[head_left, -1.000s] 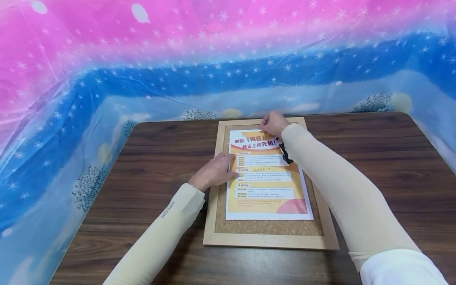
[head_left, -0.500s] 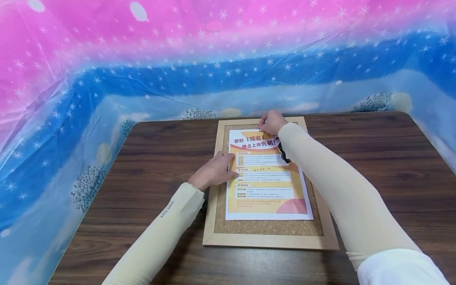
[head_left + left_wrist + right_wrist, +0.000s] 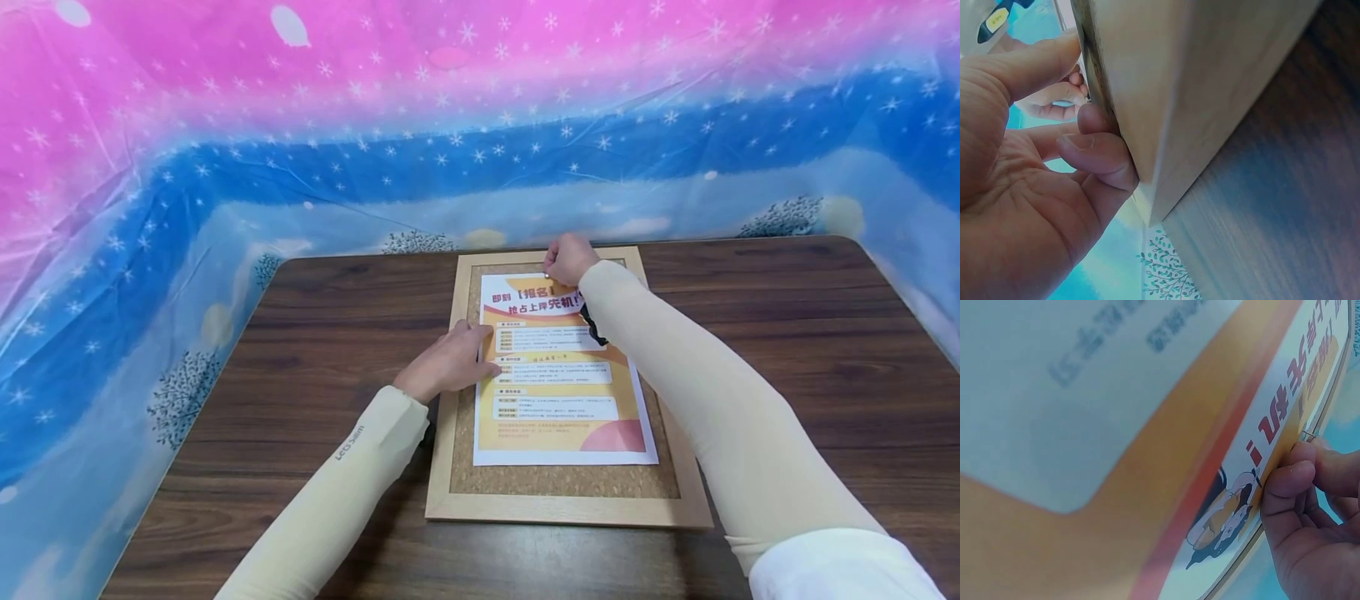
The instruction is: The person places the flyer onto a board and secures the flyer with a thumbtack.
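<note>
A yellow and white printed poster (image 3: 558, 433) lies on a wood-framed corkboard (image 3: 562, 481). At its top edge my right hand (image 3: 572, 260) pinches a small pushpin (image 3: 1309, 434) between thumb and finger; the thin metal shaft shows in the right wrist view, while how deep it sits cannot be told. My left hand (image 3: 447, 358) rests on the poster's left edge, thumb and forefinger spread on the paper. In the left wrist view, the other fingers of that left hand (image 3: 1054, 169) touch the side of the board's wooden frame (image 3: 1147, 94).
The board stands on a dark brown wooden table (image 3: 315, 333), close to its far edge. Behind hangs a pink and blue cloth (image 3: 420, 158) with white snowflakes, which also runs down the left side.
The view has shifted very slightly. Both hands stay in place, the right one still pinching the pushpin at the poster's top edge.
</note>
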